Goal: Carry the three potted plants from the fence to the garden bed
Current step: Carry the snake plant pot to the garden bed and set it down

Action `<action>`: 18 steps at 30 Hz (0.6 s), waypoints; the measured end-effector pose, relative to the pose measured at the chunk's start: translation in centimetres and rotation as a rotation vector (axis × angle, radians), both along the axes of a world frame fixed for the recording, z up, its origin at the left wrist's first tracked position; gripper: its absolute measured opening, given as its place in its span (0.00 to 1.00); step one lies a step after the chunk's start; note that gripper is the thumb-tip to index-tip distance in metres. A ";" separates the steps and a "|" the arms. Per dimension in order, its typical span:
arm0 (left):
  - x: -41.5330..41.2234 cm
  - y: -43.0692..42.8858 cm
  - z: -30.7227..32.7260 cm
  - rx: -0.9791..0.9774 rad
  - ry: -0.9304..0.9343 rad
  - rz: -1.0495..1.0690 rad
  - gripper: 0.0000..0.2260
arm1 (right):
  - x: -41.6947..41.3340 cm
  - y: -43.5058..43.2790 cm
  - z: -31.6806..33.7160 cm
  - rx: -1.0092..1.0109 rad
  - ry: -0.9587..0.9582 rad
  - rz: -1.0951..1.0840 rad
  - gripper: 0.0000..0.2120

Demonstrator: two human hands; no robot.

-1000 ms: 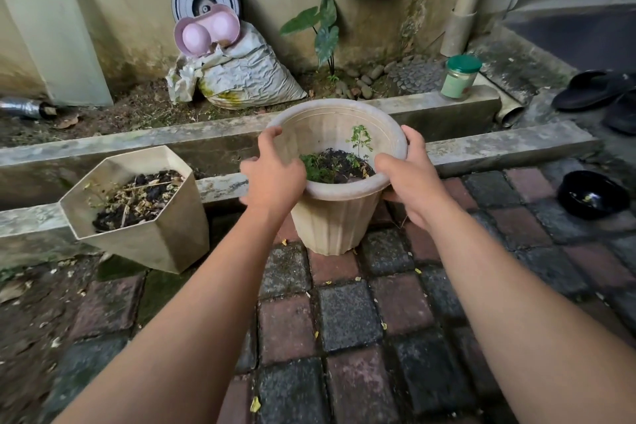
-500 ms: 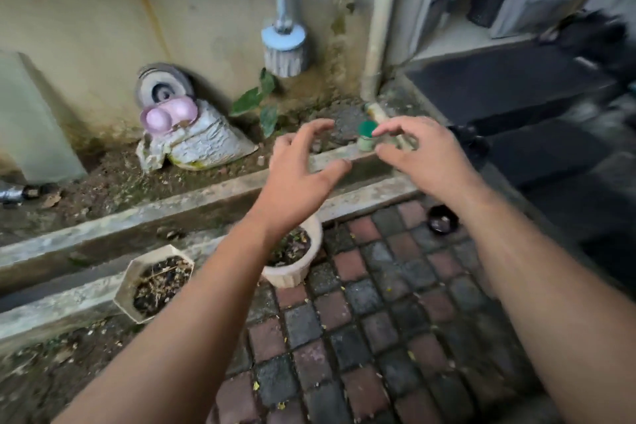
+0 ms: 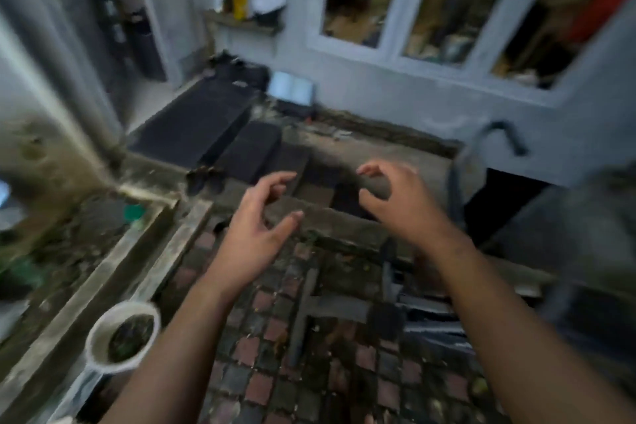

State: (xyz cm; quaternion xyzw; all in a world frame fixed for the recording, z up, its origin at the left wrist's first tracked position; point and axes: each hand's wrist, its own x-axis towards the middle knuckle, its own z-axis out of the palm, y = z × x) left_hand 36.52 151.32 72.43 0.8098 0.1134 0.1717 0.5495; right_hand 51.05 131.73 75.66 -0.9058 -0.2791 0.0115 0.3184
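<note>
Both grips are apart and hold nothing: the left hand point(image 3: 254, 234) and right hand point(image 3: 395, 203) float mid-frame with curled fingers. One round pot point(image 3: 122, 341) sits at lower left by the curb point(image 3: 103, 272). Next, I think, comes fetching another pot.

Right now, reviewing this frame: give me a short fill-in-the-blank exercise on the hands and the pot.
1. Both hands, left hand and right hand, hold ____.
2. The round pot filled with soil stands on the ____ paving.
3. The pot is at the ____ side of the picture.

Missing words: nothing; brick; left
</note>
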 end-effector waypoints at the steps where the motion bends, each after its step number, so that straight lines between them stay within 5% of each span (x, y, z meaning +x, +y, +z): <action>1: 0.9 -2.2 1.1 0.029 -0.005 -0.075 0.23 | -0.3 -3.6 0.5 -0.031 -0.026 -0.091 0.16; 7: 7.2 -15.8 4.4 0.173 0.000 -0.486 0.21 | -2.9 -22.2 -2.1 -0.260 0.002 -0.594 0.28; 10: 10.0 -22.9 4.2 0.261 0.021 -0.625 0.20 | -4.4 -26.3 -4.2 -0.016 0.148 -0.570 0.34; 12: 11.7 -27.5 3.7 0.366 0.099 -0.713 0.18 | -5.0 -27.5 -5.2 0.259 0.286 -0.461 0.30; 18: 15.7 -36.8 4.3 0.795 0.249 -0.669 0.19 | -5.1 -33.6 -5.2 0.357 0.367 -0.500 0.10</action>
